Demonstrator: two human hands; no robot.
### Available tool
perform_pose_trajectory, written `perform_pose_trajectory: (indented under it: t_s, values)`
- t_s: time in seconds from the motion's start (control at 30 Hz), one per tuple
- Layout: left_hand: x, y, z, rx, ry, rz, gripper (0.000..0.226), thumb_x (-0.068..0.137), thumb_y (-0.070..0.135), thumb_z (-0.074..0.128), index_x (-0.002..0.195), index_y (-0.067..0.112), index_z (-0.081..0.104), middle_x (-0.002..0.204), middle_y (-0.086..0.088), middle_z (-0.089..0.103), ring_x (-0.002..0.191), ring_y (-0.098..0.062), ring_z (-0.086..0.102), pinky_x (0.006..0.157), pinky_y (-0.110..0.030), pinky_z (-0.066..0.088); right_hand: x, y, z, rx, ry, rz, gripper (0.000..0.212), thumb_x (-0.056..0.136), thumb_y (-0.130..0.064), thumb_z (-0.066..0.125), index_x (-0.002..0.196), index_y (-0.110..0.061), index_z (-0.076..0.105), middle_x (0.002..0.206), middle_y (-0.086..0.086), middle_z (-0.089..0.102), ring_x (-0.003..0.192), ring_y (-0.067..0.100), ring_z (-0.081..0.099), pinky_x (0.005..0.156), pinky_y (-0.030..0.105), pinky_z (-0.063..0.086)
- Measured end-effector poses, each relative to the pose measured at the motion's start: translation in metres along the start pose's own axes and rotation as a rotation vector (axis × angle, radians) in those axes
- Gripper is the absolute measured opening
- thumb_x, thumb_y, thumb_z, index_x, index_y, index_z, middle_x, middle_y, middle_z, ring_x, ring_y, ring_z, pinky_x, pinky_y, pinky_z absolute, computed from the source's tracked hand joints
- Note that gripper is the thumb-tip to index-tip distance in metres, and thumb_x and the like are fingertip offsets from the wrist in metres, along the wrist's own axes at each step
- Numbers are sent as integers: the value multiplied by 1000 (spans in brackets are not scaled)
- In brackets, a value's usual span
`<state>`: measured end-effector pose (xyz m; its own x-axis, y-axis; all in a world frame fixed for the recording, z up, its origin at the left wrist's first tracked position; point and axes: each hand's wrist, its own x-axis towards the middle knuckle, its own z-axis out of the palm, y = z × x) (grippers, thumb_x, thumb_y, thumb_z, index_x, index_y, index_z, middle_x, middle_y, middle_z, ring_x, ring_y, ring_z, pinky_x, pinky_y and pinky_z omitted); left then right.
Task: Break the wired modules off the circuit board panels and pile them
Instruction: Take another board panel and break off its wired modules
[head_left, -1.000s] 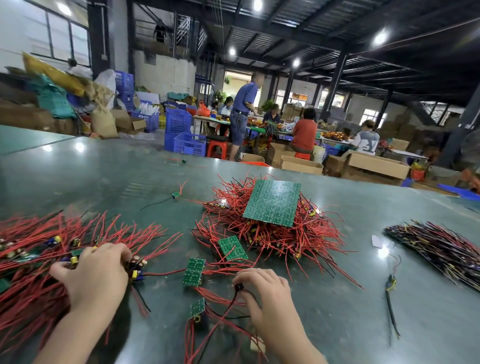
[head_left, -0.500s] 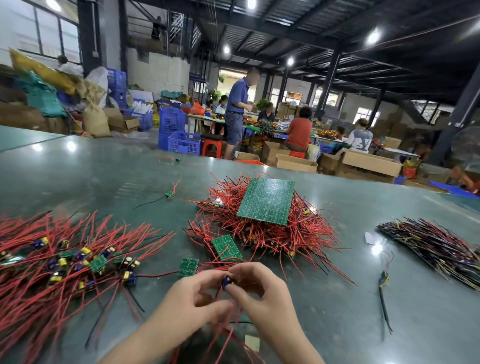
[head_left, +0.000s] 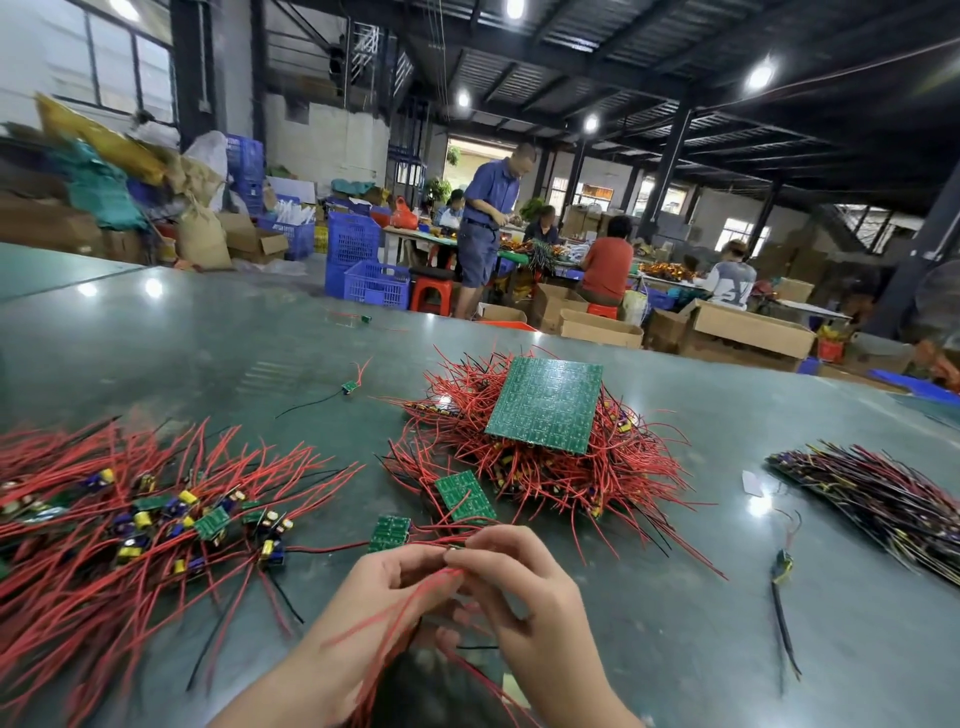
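My left hand (head_left: 387, 584) and my right hand (head_left: 519, 587) meet low in the middle, both pinching a small wired module (head_left: 453, 550) whose red wires trail down between them. A large green panel (head_left: 546, 404) lies on a heap of red-wired boards (head_left: 550, 467) beyond my hands. Two smaller green panel pieces (head_left: 464, 494) (head_left: 389, 532) lie just ahead of my fingers. At the left spreads the pile of separated modules (head_left: 135, 519) with red wires and yellow and blue parts.
A bundle of dark-wired modules (head_left: 883, 499) lies at the right of the grey-green table (head_left: 208, 343). Single stray modules (head_left: 349, 386) (head_left: 781, 566) lie apart. Beyond the table's far edge are cardboard boxes (head_left: 748, 327), blue crates (head_left: 376, 283) and several people working.
My left hand left the module pile at the left and came to my right hand. Both hands now hold one module together, lifted slightly above the table.
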<state>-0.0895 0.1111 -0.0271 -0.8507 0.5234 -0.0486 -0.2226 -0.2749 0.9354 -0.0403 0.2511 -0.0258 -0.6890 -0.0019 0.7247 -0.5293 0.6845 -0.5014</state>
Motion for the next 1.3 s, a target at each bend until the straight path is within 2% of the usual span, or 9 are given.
perform_pose_trajectory:
  t_s: [0.1, 0.27, 0.6, 0.77, 0.83, 0.93, 1.03, 1.2, 1.3]
  values:
    - [-3, 2, 0, 9, -60, -26, 18, 66, 16, 69, 80, 7, 76, 79, -21, 71, 55, -17, 65, 43, -23, 50, 3, -1, -1, 68, 98, 34, 15, 78, -2, 67, 84, -13, 74, 90, -5, 67, 89, 3, 63, 78, 14, 48]
    - [-7, 1, 4, 44, -172, -98, 25, 66, 12, 69, 84, -4, 69, 76, -21, 68, 51, -18, 61, 44, -24, 48, 4, -9, -3, 404, 168, 448, 28, 83, 9, 61, 77, -16, 72, 81, -1, 73, 70, 3, 66, 63, 11, 48]
    - [-6, -5, 8, -50, -185, -82, 29, 70, 12, 65, 90, -8, 59, 76, -24, 65, 51, -25, 61, 48, -32, 52, 4, -16, -3, 382, 76, 483, 33, 78, 8, 67, 75, -24, 77, 79, 2, 71, 65, 4, 64, 57, 13, 47]
    - [-6, -3, 6, 12, -258, 14, 23, 75, 13, 62, 89, -5, 63, 76, -22, 66, 50, -20, 60, 48, -27, 51, 5, -16, 2, 1251, 173, 1058, 19, 63, 0, 66, 81, -4, 68, 65, 12, 65, 38, 21, 53, 31, 24, 41]
    - [-5, -4, 6, -2, -229, -17, 20, 75, 11, 62, 87, -4, 63, 76, -23, 66, 47, -20, 59, 45, -27, 50, 4, -16, 5, 1273, 156, 1141, 22, 64, -2, 66, 86, -4, 66, 65, 12, 63, 37, 22, 51, 32, 25, 41]
    - [-5, -10, 9, 53, -140, -79, 9, 88, 8, 55, 83, 1, 57, 64, -12, 62, 38, -11, 42, 36, -18, 36, 5, -12, 2, 884, 194, 1026, 10, 75, 2, 68, 81, -6, 69, 66, 6, 66, 51, 15, 60, 43, 23, 47]
    - [-3, -17, 13, 190, -26, -51, 17, 96, 11, 48, 79, 12, 52, 48, 4, 40, 38, -7, 27, 37, -16, 20, 5, -7, 0, 584, 224, 799, 20, 80, 5, 66, 69, -11, 71, 75, -1, 74, 66, 2, 65, 60, 12, 48]
    - [-4, -9, 10, 372, 67, 124, 27, 94, 14, 53, 69, 15, 62, 44, 8, 38, 31, -3, 27, 32, -11, 20, 4, -4, 2, 759, 120, 801, 8, 71, -13, 75, 63, -12, 74, 69, 1, 68, 67, 12, 59, 63, 22, 51]
    - [-7, 2, 13, 155, 30, 105, 27, 89, 10, 56, 63, 14, 62, 50, 1, 40, 29, -1, 24, 31, -8, 19, 5, 0, 1, 1116, 42, 850, 36, 43, -31, 93, 63, -11, 72, 73, 5, 67, 65, 12, 59, 65, 22, 49]
